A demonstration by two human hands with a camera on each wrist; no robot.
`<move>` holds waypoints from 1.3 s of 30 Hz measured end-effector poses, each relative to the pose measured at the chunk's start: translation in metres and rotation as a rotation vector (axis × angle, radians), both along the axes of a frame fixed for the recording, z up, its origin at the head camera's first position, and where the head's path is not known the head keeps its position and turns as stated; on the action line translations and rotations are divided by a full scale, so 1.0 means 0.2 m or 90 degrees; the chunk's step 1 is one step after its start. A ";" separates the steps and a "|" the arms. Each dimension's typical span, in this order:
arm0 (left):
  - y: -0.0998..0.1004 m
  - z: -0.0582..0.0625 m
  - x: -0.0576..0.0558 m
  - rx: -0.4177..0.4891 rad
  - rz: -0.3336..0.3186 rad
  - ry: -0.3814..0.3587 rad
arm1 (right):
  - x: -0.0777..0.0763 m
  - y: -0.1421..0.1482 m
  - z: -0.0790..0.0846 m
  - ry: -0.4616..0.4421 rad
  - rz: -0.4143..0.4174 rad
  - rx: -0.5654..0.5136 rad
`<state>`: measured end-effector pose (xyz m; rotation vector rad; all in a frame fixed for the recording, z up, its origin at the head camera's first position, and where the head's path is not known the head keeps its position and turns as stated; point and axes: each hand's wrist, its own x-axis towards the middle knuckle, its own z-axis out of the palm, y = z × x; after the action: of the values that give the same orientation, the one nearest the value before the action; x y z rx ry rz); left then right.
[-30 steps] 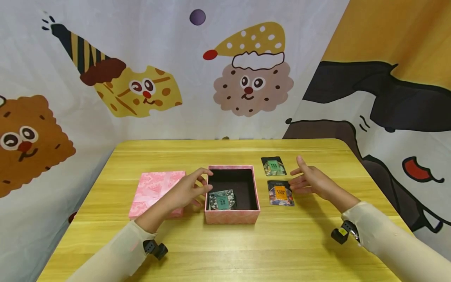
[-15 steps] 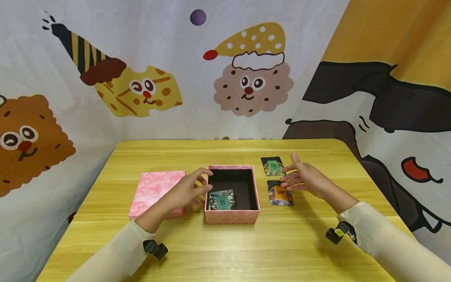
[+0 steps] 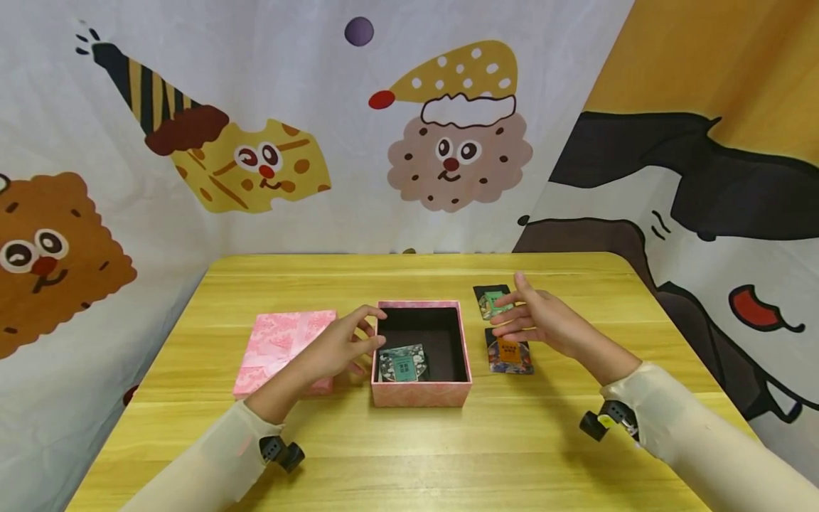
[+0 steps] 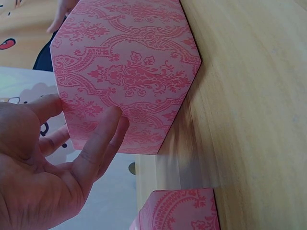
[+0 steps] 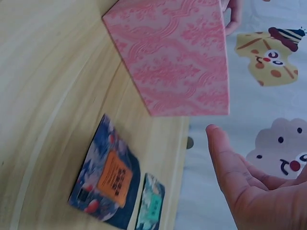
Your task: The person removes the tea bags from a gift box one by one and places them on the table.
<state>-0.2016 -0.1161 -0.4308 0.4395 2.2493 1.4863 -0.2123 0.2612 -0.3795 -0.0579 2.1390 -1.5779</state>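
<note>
A pink patterned gift box point(image 3: 422, 393), its lid off and its inside dark, stands mid-table. My left hand point(image 3: 348, 343) holds the box at its left rim: thumb and index finger at the top edge, other fingers along the outer wall point(image 4: 129, 67). Inside the box lies a dark green sachet point(image 3: 403, 363). My right hand point(image 3: 544, 320) hovers with spread fingers over two more sachets right of the box. One has an orange label point(image 3: 510, 352); the other, farther back, has a green label point(image 3: 489, 302) and is partly covered by the fingertips. Nothing is held in the right hand.
The pink box lid point(image 3: 281, 345) with a ribbon bow lies left of the box, partly behind the left forearm. Everything rests on a wooden table point(image 3: 448, 455). A curtain point(image 3: 358, 142) printed with cartoon figures hangs behind the table.
My right hand has moved left, from beside the sachets to above them. My left hand stays at the box rim; the box, lid and sachets have not moved.
</note>
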 end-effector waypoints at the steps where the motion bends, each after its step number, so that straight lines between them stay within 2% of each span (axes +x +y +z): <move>1: 0.00 0.00 0.00 0.001 -0.001 0.000 | 0.00 -0.01 0.00 0.000 0.003 -0.002; 17: 0.00 -0.01 0.00 -0.004 0.004 0.010 | -0.01 -0.19 0.03 0.006 0.037 -0.042; 31: 0.00 0.00 0.00 -0.008 0.007 0.002 | -0.03 -0.28 0.06 0.009 0.051 -0.060; 39: 0.00 0.00 0.00 -0.002 0.008 -0.002 | -0.04 -0.39 0.03 -0.015 0.066 -0.074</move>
<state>-0.2024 -0.1159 -0.4308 0.4219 2.2555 1.4880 -0.2201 0.1823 -0.3744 -0.1843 1.9922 -1.6334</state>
